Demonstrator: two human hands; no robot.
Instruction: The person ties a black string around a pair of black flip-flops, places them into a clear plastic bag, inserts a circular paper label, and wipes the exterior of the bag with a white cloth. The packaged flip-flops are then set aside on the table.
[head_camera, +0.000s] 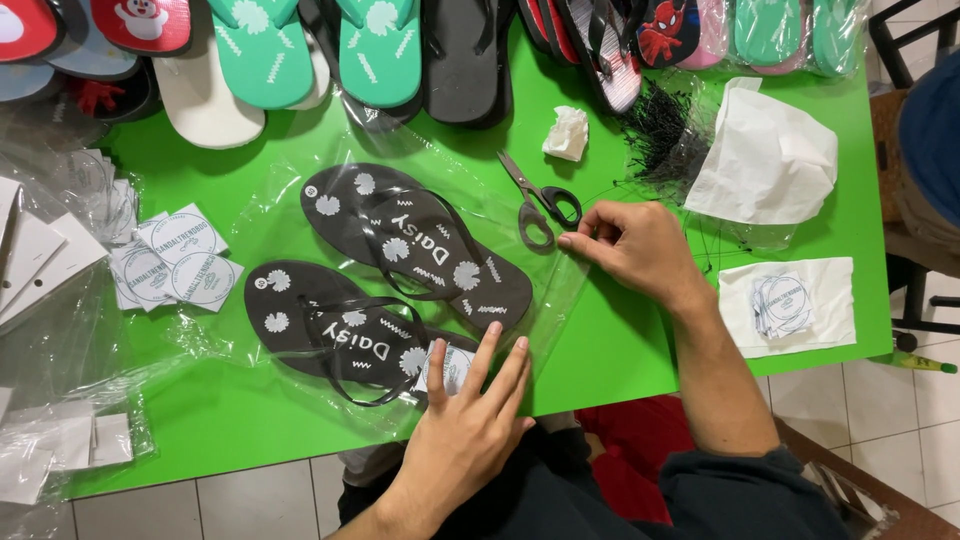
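A packing workshop: rows of flip-flops (262, 50), paper tags (170, 262) and scissors (538, 203) on a green table (640, 340).

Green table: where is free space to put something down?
Bare green table lies between the right hand and the front edge, and below the round labels near the left hand. The far edge is crowded with flip-flops.

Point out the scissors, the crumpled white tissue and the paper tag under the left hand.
scissors (540, 205), head view, on the pivot where the blades meet the grey handles.
crumpled white tissue (566, 134), head view, on its middle.
paper tag (452, 366), head view, on the white face between thumb and fingers.
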